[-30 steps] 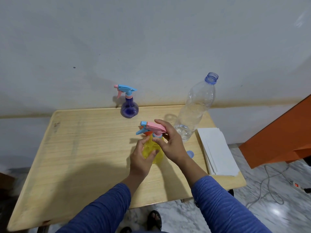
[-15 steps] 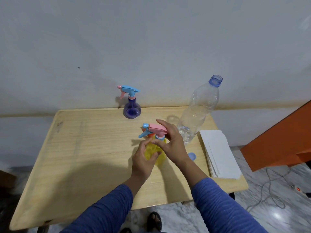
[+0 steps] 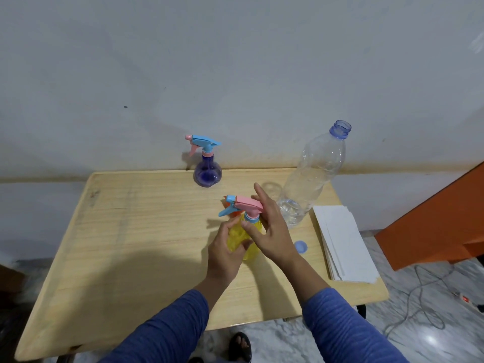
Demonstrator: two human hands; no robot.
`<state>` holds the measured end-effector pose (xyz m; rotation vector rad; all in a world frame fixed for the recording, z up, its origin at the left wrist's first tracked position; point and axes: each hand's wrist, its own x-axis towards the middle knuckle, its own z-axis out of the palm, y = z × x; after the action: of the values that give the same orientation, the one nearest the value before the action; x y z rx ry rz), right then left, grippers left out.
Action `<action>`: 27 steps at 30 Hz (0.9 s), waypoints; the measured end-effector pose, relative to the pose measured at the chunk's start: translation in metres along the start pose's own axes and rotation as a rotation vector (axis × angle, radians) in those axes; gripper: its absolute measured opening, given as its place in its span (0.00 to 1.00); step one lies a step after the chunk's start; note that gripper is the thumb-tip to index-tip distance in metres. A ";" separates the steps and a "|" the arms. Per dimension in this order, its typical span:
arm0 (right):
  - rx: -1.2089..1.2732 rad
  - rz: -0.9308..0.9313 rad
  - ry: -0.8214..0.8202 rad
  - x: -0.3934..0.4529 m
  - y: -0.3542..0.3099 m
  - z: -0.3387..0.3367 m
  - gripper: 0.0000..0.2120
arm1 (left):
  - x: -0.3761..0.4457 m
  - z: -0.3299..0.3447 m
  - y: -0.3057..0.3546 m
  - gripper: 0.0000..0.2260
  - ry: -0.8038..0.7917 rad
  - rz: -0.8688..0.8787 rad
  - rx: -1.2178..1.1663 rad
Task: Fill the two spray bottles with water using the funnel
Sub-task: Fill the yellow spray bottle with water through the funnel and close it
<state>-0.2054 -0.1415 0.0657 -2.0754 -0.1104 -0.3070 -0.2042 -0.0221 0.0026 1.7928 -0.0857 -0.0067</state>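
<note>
Paper sheets (image 3: 345,242), a flat white stack, are lying at your right table edge, a blue bottle cap (image 3: 301,247) sitting between them and your wrist. The clear plastic water bottle (image 3: 309,179) is standing uncapped just behind your right hand (image 3: 272,231), whose fingers are curling round the yellow spray bottle (image 3: 242,237) at its pink trigger head. Your left hand (image 3: 225,255) is gripping its round translucent body. The purple spray bottle (image 3: 207,174) is waiting well apart, at the wooden table (image 3: 131,244) back edge.
</note>
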 end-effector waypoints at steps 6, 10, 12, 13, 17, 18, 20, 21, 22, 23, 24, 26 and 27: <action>-0.021 0.035 0.055 0.007 -0.001 0.001 0.36 | 0.001 0.001 -0.004 0.22 -0.006 0.017 0.021; 0.013 0.025 0.005 0.005 -0.003 -0.001 0.39 | 0.001 0.000 -0.002 0.22 -0.011 0.008 0.018; 0.019 -0.015 -0.001 0.003 -0.001 -0.002 0.33 | 0.001 0.000 0.000 0.23 -0.012 0.001 -0.014; 0.005 -0.023 0.008 0.003 0.000 -0.003 0.31 | 0.001 0.000 -0.001 0.23 -0.009 0.004 -0.014; -0.035 0.054 0.069 0.011 -0.003 0.001 0.35 | 0.001 0.001 -0.004 0.21 -0.012 0.013 0.047; -0.021 0.063 0.065 0.011 -0.005 0.000 0.38 | 0.001 0.000 -0.005 0.21 -0.014 0.015 0.056; 0.003 0.035 0.028 0.008 -0.005 -0.002 0.39 | 0.001 -0.001 -0.002 0.21 -0.009 0.023 0.051; 0.013 0.012 0.008 0.006 -0.003 -0.003 0.38 | 0.001 -0.001 -0.001 0.21 -0.008 0.026 0.036; 0.014 -0.009 -0.004 0.005 -0.003 -0.004 0.36 | 0.001 -0.001 -0.001 0.22 -0.009 0.025 0.015; 0.004 -0.016 -0.001 0.005 -0.002 -0.003 0.34 | 0.001 0.000 -0.002 0.23 -0.012 0.021 0.001; -0.015 -0.004 0.017 0.007 -0.002 -0.003 0.34 | 0.001 0.000 -0.002 0.23 -0.013 0.019 0.002; -0.033 0.040 0.059 0.012 -0.004 -0.001 0.36 | 0.002 0.001 -0.004 0.22 -0.012 0.025 0.023; -0.023 0.048 0.059 0.013 -0.005 -0.001 0.38 | 0.002 0.001 -0.006 0.22 -0.010 0.031 0.026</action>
<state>-0.1944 -0.1403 0.0741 -2.0871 -0.0216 -0.3410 -0.2018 -0.0219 -0.0030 1.8176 -0.1210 0.0077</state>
